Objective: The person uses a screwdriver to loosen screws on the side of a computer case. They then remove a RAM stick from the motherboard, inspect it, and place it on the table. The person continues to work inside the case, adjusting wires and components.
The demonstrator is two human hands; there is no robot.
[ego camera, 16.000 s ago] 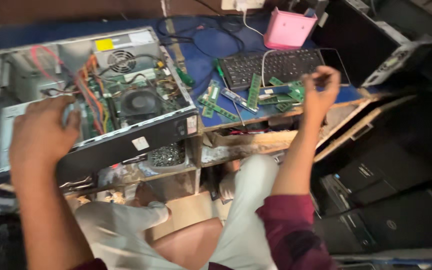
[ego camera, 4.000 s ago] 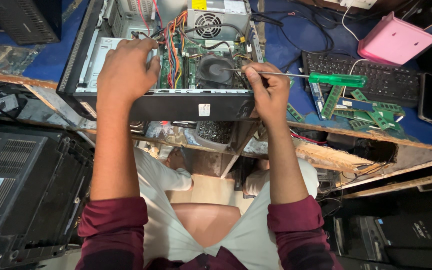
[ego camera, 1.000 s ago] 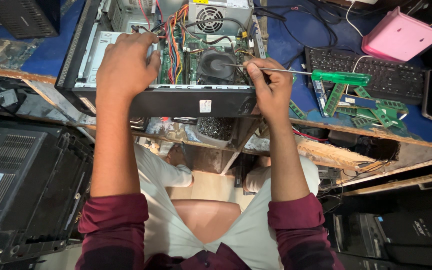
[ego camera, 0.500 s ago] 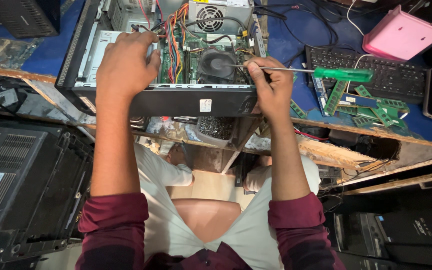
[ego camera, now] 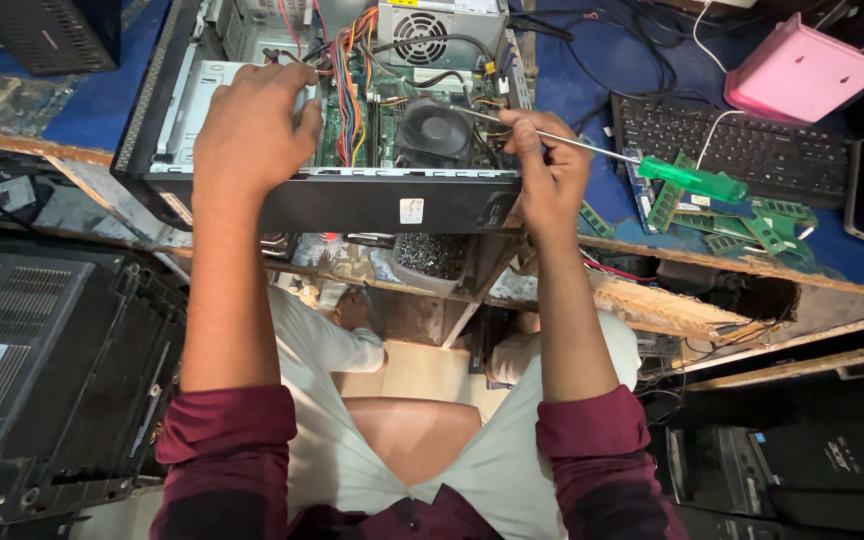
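On a blue-topped workbench (ego camera: 592,90), an opened desktop computer case (ego camera: 332,200) is steadied by the left hand (ego camera: 252,125) clamped over its drive bay, while a green-handled screwdriver (ego camera: 692,180) is gripped by the right hand (ego camera: 549,165) beside the cooler fan (ego camera: 434,128), with the internals seemingly yet to be removed.

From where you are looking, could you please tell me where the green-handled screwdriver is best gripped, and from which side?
Grip the green handle, coming from the right over the keyboard. The handle is the thick end and sticks out free past the right hand, which pinches only the thin metal shaft. The tip end points left into the open computer case, near the cooler fan, so that side is crowded.
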